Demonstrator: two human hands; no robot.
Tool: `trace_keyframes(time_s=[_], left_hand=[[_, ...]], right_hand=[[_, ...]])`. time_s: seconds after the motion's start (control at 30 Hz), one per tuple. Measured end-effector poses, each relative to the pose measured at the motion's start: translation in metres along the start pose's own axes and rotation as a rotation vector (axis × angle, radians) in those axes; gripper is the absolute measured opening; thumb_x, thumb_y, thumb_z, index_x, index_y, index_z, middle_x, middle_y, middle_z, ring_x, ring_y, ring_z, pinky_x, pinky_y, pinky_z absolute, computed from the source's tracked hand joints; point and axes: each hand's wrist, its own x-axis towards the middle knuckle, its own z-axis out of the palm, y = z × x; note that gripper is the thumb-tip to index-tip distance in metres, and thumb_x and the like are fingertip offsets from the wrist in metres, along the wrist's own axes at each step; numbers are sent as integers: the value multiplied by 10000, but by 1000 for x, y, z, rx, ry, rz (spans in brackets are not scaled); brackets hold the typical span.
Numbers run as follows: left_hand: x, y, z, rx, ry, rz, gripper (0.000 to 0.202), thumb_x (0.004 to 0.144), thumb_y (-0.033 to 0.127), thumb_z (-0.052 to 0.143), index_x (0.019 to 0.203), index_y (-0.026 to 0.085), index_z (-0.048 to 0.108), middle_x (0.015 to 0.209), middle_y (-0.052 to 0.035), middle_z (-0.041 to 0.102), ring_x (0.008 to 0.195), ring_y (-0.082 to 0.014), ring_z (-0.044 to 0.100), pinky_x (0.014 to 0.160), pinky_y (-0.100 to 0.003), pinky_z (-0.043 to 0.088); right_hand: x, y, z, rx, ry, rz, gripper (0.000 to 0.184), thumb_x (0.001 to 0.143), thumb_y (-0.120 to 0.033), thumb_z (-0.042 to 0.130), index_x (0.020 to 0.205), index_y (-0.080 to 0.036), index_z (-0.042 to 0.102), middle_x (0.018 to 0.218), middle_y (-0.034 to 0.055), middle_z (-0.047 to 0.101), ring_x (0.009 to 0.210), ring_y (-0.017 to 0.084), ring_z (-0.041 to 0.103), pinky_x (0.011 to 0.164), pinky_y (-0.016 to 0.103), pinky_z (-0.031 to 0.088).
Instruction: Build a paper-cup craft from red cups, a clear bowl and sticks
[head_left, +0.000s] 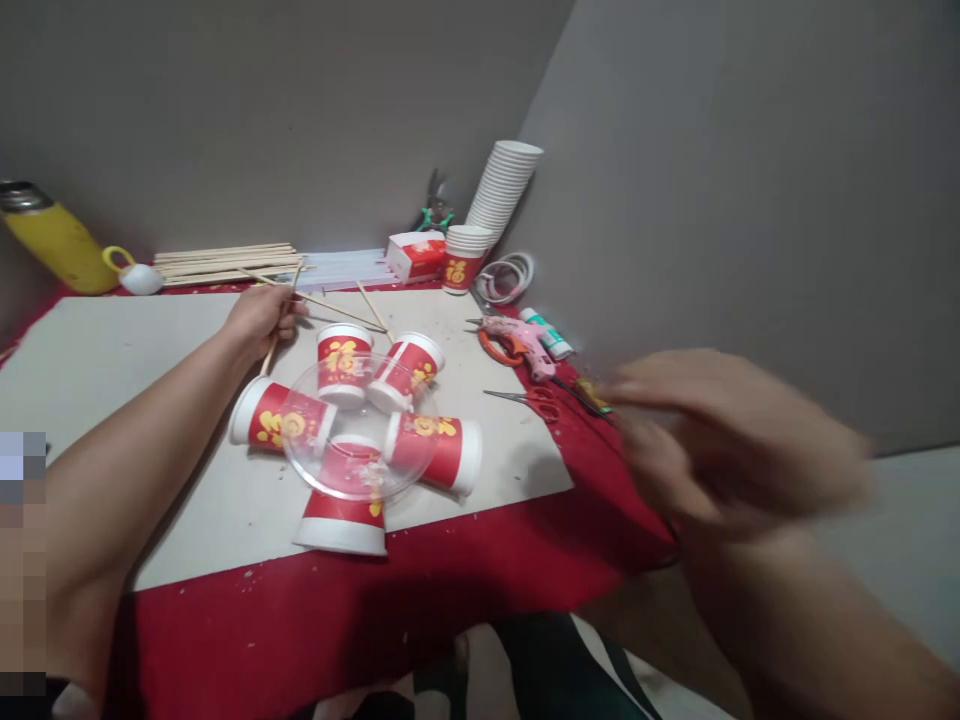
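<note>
My left hand (pixel 262 320) is closed around thin wooden sticks (pixel 330 305) at the back of the white board (pixel 180 530); how many it grips is hidden. Just in front lie several red-and-white paper cups (pixel 349 535) on their sides in a ring, bases inward. A clear plastic disc (pixel 364 420) lies over the ring's middle. Another wooden stick (pixel 371 305) reaches up behind the cups. Off the board's right side, my right hand (pixel 735 440) is raised and smeared by motion; its fingers look curled, but whether they hold anything is unclear.
Along the right edge lie red-handled scissors (pixel 540 402), a pink glue gun (pixel 529 345), a glue stick tube (pixel 547 335) and a white cable coil (pixel 506 278). Behind stand stacked cups (pixel 504 190), a red-and-white box (pixel 416 258), spare sticks (pixel 225 262) and a yellow bottle (pixel 64 245). Grey walls enclose two sides.
</note>
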Motion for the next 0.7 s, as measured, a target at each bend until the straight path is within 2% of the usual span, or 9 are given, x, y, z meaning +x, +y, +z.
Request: trace_keyframes(time_s=[0.07,0.13,0.2,0.27,0.4,0.53,0.7], left_hand=[[0,2,0,13,-3,-11,204,846,81,543,659,158,518,564,-30,595,336,-32,291,322,-170,207],[-1,3,0,16,-8,-12,220,846,88,555,641,159,519,565,-36,592,335,-33,290,322,-175,205],[-3,5,0,19,-12,-2,240,828,85,574,609,157,508,569,-46,600,334,-29,289,325,-178,201],[-6,7,1,30,-14,7,264,819,76,579,582,154,494,568,-50,605,338,-26,288,329,-177,204],[-10,11,3,70,-12,-7,275,879,75,521,616,155,511,570,-19,605,353,-19,288,343,-157,225],[-8,13,2,87,-31,-15,262,887,66,472,648,169,498,576,-10,625,345,-32,281,336,-155,235],[-6,11,1,45,-28,-26,205,867,97,519,680,171,481,611,-27,652,334,-25,285,334,-161,228]], right_hand=[[-8,20,7,-56,17,24,126,919,-329,588,838,-268,664,805,49,718,742,197,678,704,341,550],[-18,45,17,-115,-4,132,152,910,-316,549,832,-239,656,772,72,712,683,214,666,632,351,526],[-31,68,25,-141,-88,269,188,904,-349,531,906,-225,672,903,97,740,781,236,695,704,371,539],[-41,82,28,-138,-125,334,240,906,-375,522,976,-209,681,990,113,740,859,248,702,753,377,539],[-39,84,30,-152,-150,362,301,915,-391,493,993,-185,696,988,117,727,880,248,691,781,370,523],[-10,76,33,-264,-250,425,370,909,-432,473,1032,-173,706,1006,129,721,856,259,674,730,362,491],[27,77,45,-324,-440,600,445,908,-549,456,1037,-198,697,1031,118,741,912,288,676,635,329,420]])
